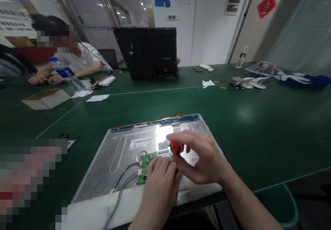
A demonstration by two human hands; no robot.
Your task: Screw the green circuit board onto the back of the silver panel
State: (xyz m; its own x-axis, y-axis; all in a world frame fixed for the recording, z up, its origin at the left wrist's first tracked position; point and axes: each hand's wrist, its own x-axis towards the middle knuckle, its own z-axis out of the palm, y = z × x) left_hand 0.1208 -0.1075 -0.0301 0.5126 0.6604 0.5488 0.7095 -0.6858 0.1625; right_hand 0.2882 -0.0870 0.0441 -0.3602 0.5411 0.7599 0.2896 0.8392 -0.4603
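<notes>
A flat metal display panel [103, 168] lies on the table in front of me, with a narrow blue circuit strip [155, 122] along its far edge. Over its middle sits a green circuit board [148, 158], partly covered by my left hand [162, 175]. The left fingers are bent together and pressed on the board; its thumb is hidden. My right hand [200, 156] grips a screwdriver [177, 148] by its red and black handle, just above the board's right part. The screwdriver's tip is hidden behind the hands. Grey cables [121, 188] run from the board over the near edge.
A black monitor-like casing [148, 54] stands across the green table [248, 140]. A co-worker [80, 57] sits at the far left, near a tipped-looking water bottle [66, 73] and an open box [48, 99]. White gloves [253, 82] and a plastic bag [263, 68] lie right.
</notes>
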